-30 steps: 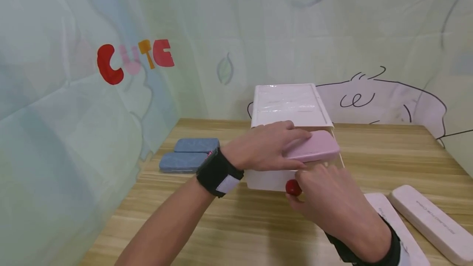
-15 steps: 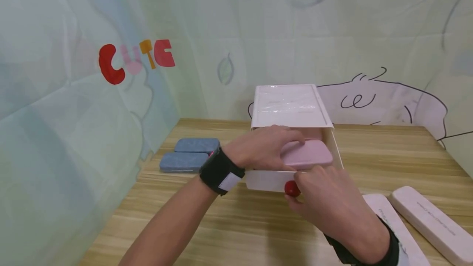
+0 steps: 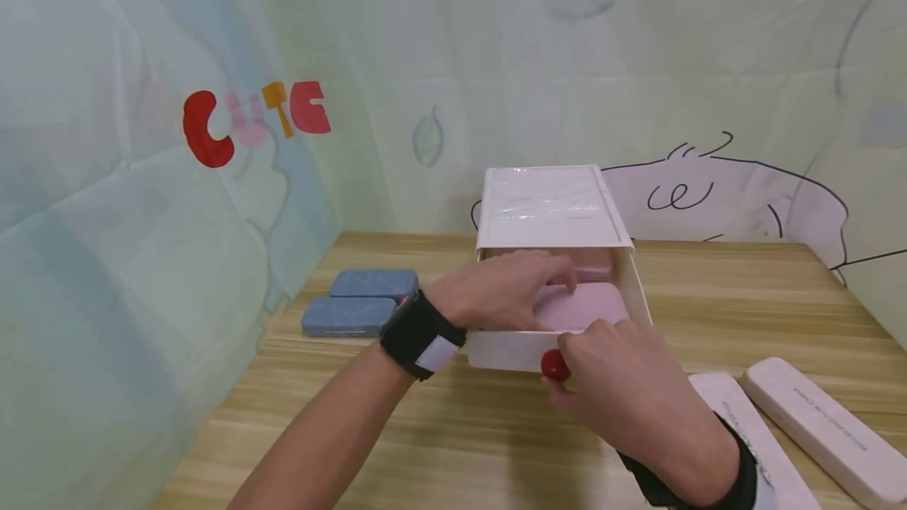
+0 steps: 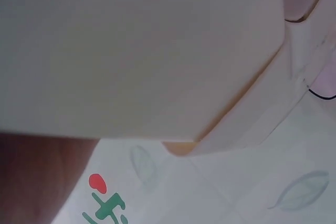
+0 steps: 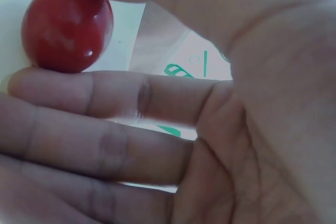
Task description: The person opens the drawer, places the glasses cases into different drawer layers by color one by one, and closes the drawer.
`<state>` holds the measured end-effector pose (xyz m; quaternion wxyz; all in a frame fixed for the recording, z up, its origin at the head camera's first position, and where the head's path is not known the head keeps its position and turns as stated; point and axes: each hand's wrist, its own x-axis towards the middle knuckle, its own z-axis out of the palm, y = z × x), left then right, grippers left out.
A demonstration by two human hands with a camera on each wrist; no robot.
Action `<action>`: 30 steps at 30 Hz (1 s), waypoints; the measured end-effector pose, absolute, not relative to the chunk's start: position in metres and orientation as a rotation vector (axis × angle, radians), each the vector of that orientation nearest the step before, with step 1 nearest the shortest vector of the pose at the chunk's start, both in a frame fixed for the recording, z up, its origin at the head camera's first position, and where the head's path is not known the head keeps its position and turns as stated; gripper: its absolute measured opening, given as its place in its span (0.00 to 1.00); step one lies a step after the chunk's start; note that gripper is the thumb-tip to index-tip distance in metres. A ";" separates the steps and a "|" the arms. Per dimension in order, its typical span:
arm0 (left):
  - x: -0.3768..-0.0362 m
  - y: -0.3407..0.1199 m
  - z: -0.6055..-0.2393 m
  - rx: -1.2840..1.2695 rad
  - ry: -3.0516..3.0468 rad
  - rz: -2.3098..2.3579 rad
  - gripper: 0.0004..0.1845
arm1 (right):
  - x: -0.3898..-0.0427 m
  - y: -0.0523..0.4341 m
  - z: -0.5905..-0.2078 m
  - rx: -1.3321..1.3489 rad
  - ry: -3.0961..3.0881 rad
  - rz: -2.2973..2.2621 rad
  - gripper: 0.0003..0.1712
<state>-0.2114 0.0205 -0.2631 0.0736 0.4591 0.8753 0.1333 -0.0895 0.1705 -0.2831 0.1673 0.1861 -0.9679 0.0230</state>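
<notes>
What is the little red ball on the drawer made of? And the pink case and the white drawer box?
The small round red knob looks like glossy plastic or lacquered wood; it shows a bright glint. The pink oblong case seems matte, maybe soft-coated plastic, with no shine. The white drawer box looks like smooth plastic, its top reflecting light.

Head view looks forward and down over the worktop point(image 3: 453, 431). Left wrist view sits tight against the white drawer box point(image 4: 131, 51). Right wrist view closes on the red knob point(image 5: 67, 25), shared with the head view.
</notes>
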 end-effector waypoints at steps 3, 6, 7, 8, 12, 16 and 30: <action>-0.212 0.020 -0.264 1.382 2.622 0.393 0.26 | -0.090 0.171 -0.283 0.531 -2.762 0.072 0.22; -0.212 0.020 -0.264 1.383 2.613 0.385 0.26 | -0.090 0.171 -0.283 0.535 -2.762 0.076 0.23; -0.212 0.020 -0.263 1.386 2.608 0.385 0.25 | -0.090 0.172 -0.283 0.538 -2.761 0.079 0.22; -0.212 0.019 -0.263 1.386 2.605 0.386 0.25 | -0.090 0.172 -0.283 0.541 -2.757 0.080 0.22; -0.212 0.015 -0.261 1.401 2.597 0.463 0.24 | -0.090 0.172 -0.283 0.559 -2.735 0.082 0.21; -0.214 0.005 -0.260 1.447 2.602 0.609 0.19 | -0.090 0.172 -0.282 0.564 -2.722 0.081 0.21; -0.215 -0.044 -0.271 1.559 2.930 1.228 0.02 | -0.090 0.172 -0.283 0.559 -2.694 0.082 0.20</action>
